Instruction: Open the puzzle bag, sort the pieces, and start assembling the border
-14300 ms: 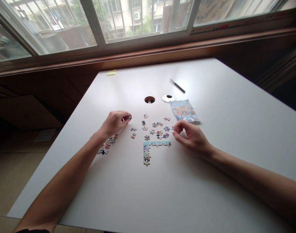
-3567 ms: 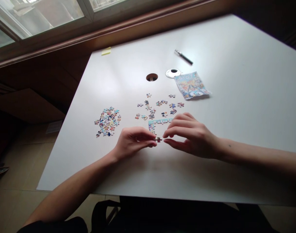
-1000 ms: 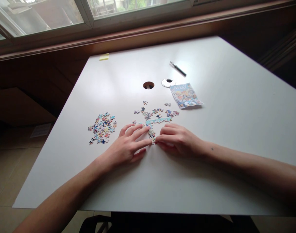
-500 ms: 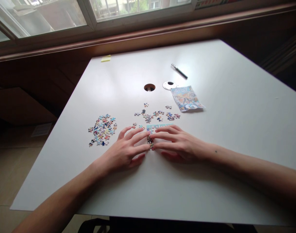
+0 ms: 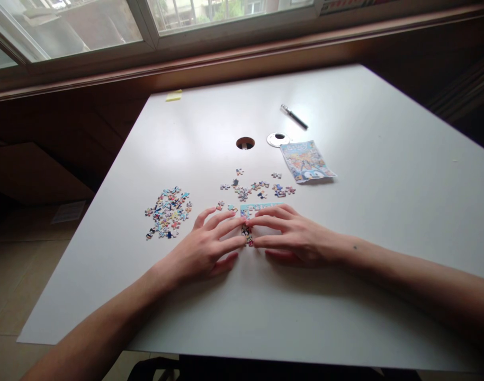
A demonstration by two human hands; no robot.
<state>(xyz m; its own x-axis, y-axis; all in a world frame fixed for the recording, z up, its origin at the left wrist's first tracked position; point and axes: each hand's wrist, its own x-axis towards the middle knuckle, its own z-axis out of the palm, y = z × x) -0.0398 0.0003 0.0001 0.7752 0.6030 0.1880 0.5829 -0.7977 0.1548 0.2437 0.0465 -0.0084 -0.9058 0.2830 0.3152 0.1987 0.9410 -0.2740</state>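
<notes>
A partly joined jigsaw puzzle point(image 5: 247, 212) lies on the white table, with a light blue strip along its top and a narrow column down its left side. My left hand point(image 5: 210, 241) rests at that column's left edge, fingers spread and fingertips touching it. From the other side, my right hand point(image 5: 287, 233) reaches over the puzzle with its fingers stretched apart, its tips on or beside the same column. Part of the puzzle is hidden under the right hand. Loose jigsaw pieces point(image 5: 242, 194) lie just beyond the puzzle.
A heap of jigsaw pieces point(image 5: 168, 211) sits to the left. Farther back are a printed picture sheet point(image 5: 307, 161), a round cover point(image 5: 272, 140), a cable hole point(image 5: 245, 143) and a dark pen point(image 5: 295, 117). A yellow sticky note point(image 5: 173, 96) is near the far edge.
Both hands stay almost in place at the puzzle, with only tiny finger shifts. The whole view moves very slightly; the loose pieces keep their places.
</notes>
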